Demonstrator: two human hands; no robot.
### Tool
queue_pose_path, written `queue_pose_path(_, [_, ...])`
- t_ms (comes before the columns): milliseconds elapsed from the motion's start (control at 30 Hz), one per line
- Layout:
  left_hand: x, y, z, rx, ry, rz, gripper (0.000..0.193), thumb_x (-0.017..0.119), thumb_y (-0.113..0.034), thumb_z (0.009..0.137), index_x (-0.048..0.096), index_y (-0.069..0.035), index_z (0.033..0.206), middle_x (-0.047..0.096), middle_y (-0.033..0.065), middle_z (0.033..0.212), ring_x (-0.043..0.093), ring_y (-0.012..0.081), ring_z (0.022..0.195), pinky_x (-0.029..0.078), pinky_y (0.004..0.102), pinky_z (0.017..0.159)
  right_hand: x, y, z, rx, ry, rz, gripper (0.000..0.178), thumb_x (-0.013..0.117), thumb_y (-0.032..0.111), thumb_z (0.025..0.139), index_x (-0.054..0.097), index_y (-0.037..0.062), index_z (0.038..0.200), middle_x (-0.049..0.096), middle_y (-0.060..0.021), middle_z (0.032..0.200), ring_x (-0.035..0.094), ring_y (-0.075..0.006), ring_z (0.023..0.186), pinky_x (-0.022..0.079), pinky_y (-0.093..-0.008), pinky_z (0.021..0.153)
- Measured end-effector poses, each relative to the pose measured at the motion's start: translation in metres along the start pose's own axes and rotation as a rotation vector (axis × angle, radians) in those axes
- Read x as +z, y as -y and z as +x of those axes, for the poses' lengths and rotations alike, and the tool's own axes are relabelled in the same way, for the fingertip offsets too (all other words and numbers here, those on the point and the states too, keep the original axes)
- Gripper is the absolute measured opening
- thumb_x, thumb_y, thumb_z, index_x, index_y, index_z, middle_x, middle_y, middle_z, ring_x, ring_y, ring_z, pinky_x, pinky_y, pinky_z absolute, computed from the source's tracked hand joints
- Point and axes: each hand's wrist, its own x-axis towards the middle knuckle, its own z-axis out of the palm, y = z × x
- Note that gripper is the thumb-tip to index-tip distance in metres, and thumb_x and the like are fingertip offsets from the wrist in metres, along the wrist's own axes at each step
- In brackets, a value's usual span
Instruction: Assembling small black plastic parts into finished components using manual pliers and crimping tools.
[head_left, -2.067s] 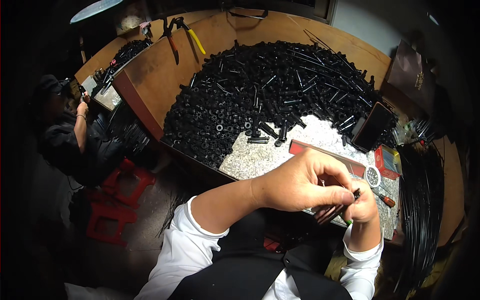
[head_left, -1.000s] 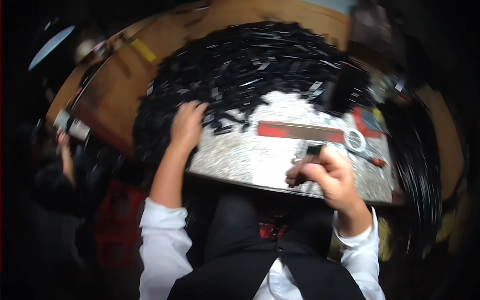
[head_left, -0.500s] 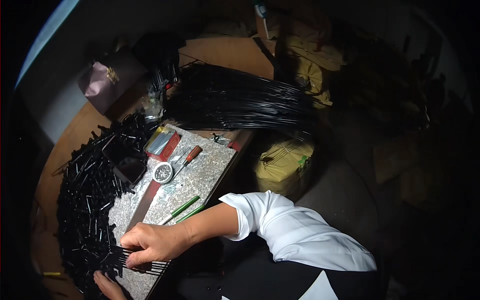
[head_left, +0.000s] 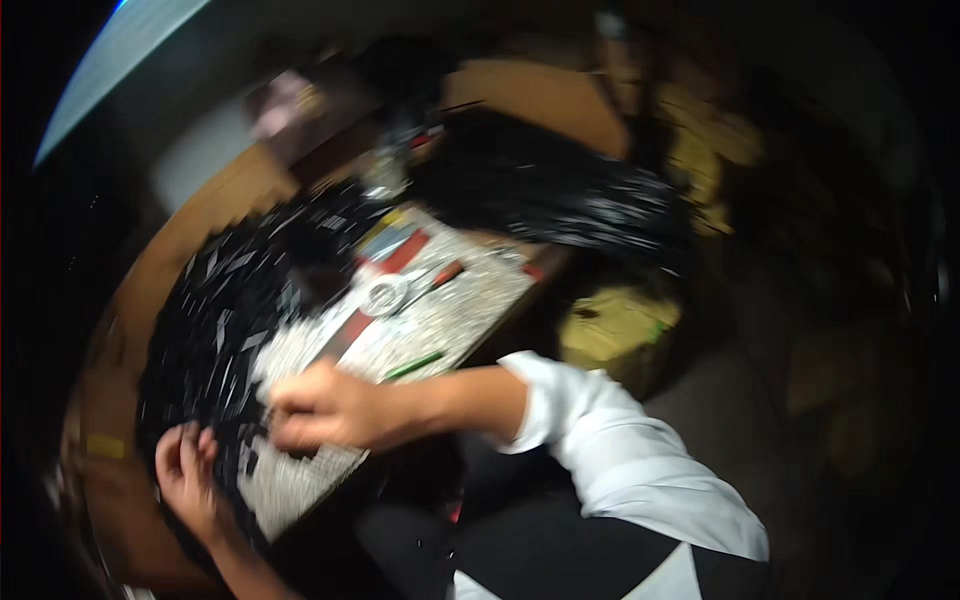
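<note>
The picture is smeared by motion. Over the near left part of a speckled grey board (head_left: 300,490), my right hand (head_left: 335,405) is closed, thumb and fingers pressed together. Whatever it grips cannot be made out. My left hand (head_left: 185,480) is raised at the near edge of a large pile of small black pieces (head_left: 205,340), its fingers partly bent; blur hides whether they hold anything. Beyond my right hand a flat strip, reddish at its far end (head_left: 355,325), lies on the board, and a green-handled tool (head_left: 415,366) rests beside my right forearm.
Farther up the board are a round white dish (head_left: 385,295), a red-handled screwdriver (head_left: 448,272) and a red and yellow box (head_left: 400,250). A bundle of long black rods (head_left: 550,185) lies behind. A yellow sack (head_left: 620,325) stands right of the board.
The whole view has shifted, with the scene moving right and up. My left hand has come further into view beside the pile. Black prongs seen under my right hand no longer show clearly.
</note>
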Motion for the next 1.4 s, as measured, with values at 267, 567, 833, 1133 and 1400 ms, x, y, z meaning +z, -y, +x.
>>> queue_pose_path(267, [0.050, -0.032, -0.025, -0.114, 0.279, -0.366, 0.029, 0.056, 0.002, 0.089, 0.056, 0.004, 0.117, 0.062, 0.0151, 0.111, 0.064, 0.0176, 0.092, 0.053, 0.0278, 0.082, -0.017, 0.025, -0.006, 0.263, 0.030, 0.046, 0.009, 0.053, 0.001, 0.092, 0.058, -0.0055, 0.094, 0.066, -0.0105, 0.092, 0.064, -0.0160, 0.086, 0.053, -0.0293, 0.079])
queue_pose_path(567, [0.039, -0.033, -0.038, -0.051, 0.264, -0.427, 0.026, 0.057, 0.001, 0.089, 0.058, 0.004, 0.115, 0.062, 0.0158, 0.111, 0.065, 0.0195, 0.094, 0.053, 0.0306, 0.084, 0.004, 0.033, 0.023, 0.245, 0.057, 0.194, 0.011, 0.054, 0.004, 0.093, 0.058, -0.0044, 0.098, 0.066, -0.0106, 0.088, 0.065, -0.0150, 0.080, 0.053, -0.0285, 0.074])
queue_pose_path(833, [0.043, -0.031, -0.039, -0.058, 0.294, -0.493, 0.027, 0.059, 0.002, 0.087, 0.058, 0.004, 0.114, 0.062, 0.0152, 0.112, 0.063, 0.0179, 0.097, 0.052, 0.0303, 0.088, 0.015, -0.006, 0.006, 0.353, 0.175, 0.208, 0.017, 0.054, 0.005, 0.094, 0.058, -0.0050, 0.107, 0.066, -0.0103, 0.092, 0.064, -0.0141, 0.083, 0.053, -0.0286, 0.077])
queue_pose_path(1133, [0.046, -0.023, -0.045, -0.095, 0.281, -0.515, 0.024, 0.057, 0.003, 0.089, 0.060, 0.002, 0.112, 0.063, 0.0123, 0.111, 0.061, 0.0164, 0.101, 0.049, 0.0307, 0.092, 0.023, -0.022, -0.002, 0.437, 0.189, 0.257, 0.014, 0.057, 0.008, 0.092, 0.059, -0.0032, 0.100, 0.066, -0.0068, 0.087, 0.061, -0.0101, 0.077, 0.051, -0.0248, 0.071])
queue_pose_path(1400, [0.046, -0.025, -0.050, -0.076, 0.314, -0.516, 0.024, 0.058, 0.005, 0.087, 0.060, 0.001, 0.111, 0.064, 0.0101, 0.108, 0.061, 0.0159, 0.100, 0.048, 0.0300, 0.092, 0.027, -0.023, -0.005, 0.496, 0.142, 0.328, 0.015, 0.059, 0.010, 0.092, 0.060, -0.0035, 0.099, 0.065, -0.0043, 0.085, 0.059, -0.0071, 0.075, 0.049, -0.0227, 0.068])
